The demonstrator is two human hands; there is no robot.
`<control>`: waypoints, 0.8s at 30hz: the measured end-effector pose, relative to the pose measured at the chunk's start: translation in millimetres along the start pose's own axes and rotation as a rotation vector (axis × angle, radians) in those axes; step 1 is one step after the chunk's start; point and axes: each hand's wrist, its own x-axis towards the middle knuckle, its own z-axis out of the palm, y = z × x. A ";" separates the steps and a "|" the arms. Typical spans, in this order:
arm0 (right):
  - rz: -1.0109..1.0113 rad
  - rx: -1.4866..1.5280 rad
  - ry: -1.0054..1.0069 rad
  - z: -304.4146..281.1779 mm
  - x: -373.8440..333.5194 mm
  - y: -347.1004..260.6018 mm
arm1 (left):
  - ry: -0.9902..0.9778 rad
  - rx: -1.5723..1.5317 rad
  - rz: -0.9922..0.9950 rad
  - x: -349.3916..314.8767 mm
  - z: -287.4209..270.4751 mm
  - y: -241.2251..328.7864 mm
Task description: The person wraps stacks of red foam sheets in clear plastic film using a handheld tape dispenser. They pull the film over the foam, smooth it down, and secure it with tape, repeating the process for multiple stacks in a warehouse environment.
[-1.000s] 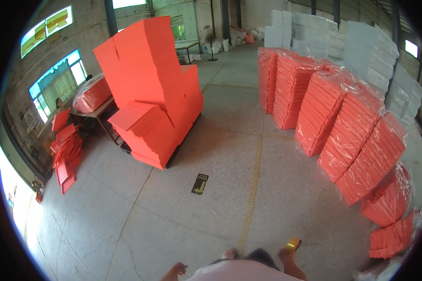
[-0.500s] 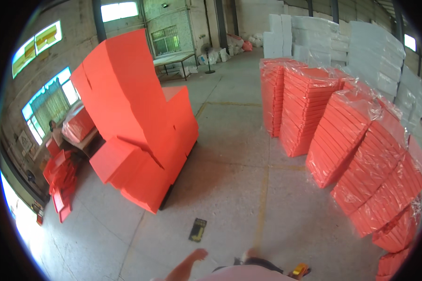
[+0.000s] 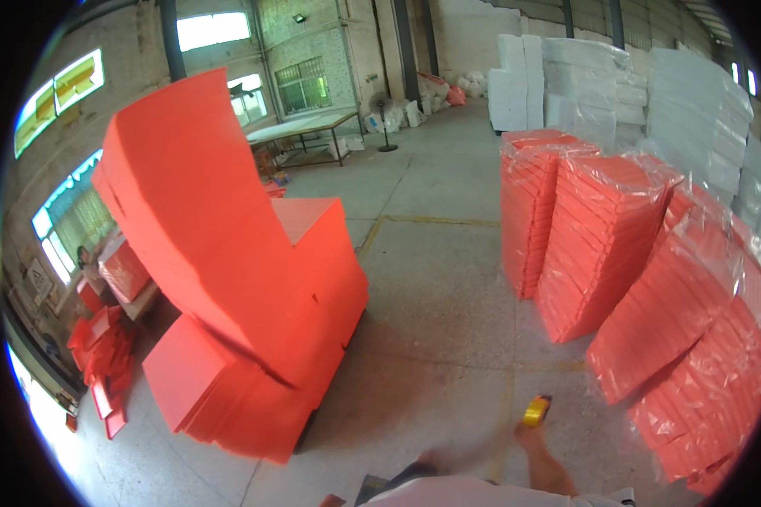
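My right hand (image 3: 530, 435) is held out low over the floor, closed on a shiny yellow tape roll (image 3: 536, 411). Of my left arm only a small bit of skin (image 3: 332, 501) shows at the bottom edge; the fingers are out of sight. Ahead on the left rises a tall stepped stack of red foam sheets (image 3: 237, 245), apart from both hands. To the right stand stacks of red sheets wrapped in clear film (image 3: 600, 237), also untouched.
White wrapped blocks (image 3: 583, 84) are piled at the back right. A pale table (image 3: 300, 127) and a standing fan (image 3: 384, 118) are at the back. Loose red pieces (image 3: 106, 355) lie at far left, near a person (image 3: 86, 264). Concrete floor (image 3: 431, 279) runs between the stacks.
The view has moved forward, and the stacks look closer. My right hand with the tape roll has swung forward into view; my left hand has dropped back to the lower edge.
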 end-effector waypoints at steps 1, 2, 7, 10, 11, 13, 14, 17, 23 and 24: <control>0.013 -0.012 0.016 8.0 10.2 7.5 | -0.007 -0.074 -0.067 13.4 -19.4 16.1; 0.036 -0.022 0.021 19.5 22.5 15.0 | -0.005 -0.117 -0.095 26.1 -39.4 34.2; -0.162 -0.489 0.255 26.3 54.8 22.8 | 0.144 -0.339 -0.025 103.1 -146.9 161.2; -0.110 -0.358 0.394 40.8 81.3 7.9 | 0.009 -0.038 0.183 173.1 -230.0 250.9; -0.115 -0.358 0.428 51.6 95.7 -1.4 | 0.094 0.277 0.321 198.6 -246.5 289.2; -0.137 -0.360 0.458 76.8 137.9 -23.9 | 0.188 0.573 0.515 240.8 -257.3 360.4; -0.145 -0.351 0.462 91.3 165.9 -34.1 | 0.202 0.560 0.567 257.6 -262.6 393.0; -0.171 -0.331 0.399 130.7 260.3 -53.1 | 0.089 -0.009 0.366 289.9 -299.4 486.5; -0.085 -0.144 0.311 340.5 474.2 -52.8 | 0.069 -0.018 0.447 343.1 -377.4 612.9; -0.102 -0.248 0.278 365.8 518.9 -56.4 | 0.080 -0.103 0.410 349.3 -389.7 635.7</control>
